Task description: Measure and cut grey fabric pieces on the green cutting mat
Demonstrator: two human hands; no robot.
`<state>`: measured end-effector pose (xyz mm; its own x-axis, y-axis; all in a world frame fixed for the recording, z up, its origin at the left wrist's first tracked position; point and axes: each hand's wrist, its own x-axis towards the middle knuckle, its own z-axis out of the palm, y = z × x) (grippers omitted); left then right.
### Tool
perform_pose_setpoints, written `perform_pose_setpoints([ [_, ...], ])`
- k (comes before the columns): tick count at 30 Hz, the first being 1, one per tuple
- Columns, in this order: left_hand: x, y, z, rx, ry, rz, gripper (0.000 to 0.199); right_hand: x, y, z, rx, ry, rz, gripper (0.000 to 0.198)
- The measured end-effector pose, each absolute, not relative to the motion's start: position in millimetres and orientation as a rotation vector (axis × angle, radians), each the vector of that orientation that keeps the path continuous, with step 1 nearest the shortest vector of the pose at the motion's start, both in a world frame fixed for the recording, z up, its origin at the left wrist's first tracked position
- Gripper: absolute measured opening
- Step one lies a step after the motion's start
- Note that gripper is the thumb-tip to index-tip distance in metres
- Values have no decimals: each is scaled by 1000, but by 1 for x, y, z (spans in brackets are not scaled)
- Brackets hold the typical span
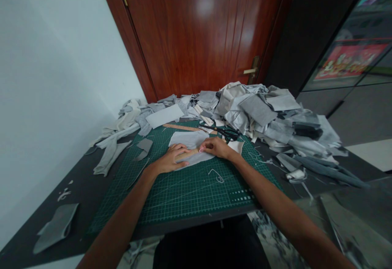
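Note:
A pale grey piece of fabric (188, 138) lies on the green cutting mat (183, 195), with a wooden ruler (187, 154) across it. My left hand (171, 159) rests flat over the ruler's left part, its fingers and thumb spread on either side and pressing on the cloth. At the ruler's right end, my right hand (216, 147) is closed in a pinch. A small whitish-pink bit shows at its fingertips, too small to name. Black scissors (228, 132) lie just beyond the right hand, beside a second wooden strip (180, 127).
A large heap of fabric scraps (260, 109) spreads along the back and right of the dark table (88, 187). Grey offcuts (143, 148) lie left of my hands. A loose thread (218, 177) sits in front. Behind stands a wooden door (196, 36); a folded grey cloth (58, 226) lies front left.

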<state>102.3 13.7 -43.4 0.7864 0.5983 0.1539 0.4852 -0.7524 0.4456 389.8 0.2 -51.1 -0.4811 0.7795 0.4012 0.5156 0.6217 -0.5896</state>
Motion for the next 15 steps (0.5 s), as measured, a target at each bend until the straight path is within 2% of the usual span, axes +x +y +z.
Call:
perform_pose_setpoints([
  [15, 102, 13, -41, 2592, 817, 417, 52, 417, 5, -48, -1084, -2205, 555, 13],
])
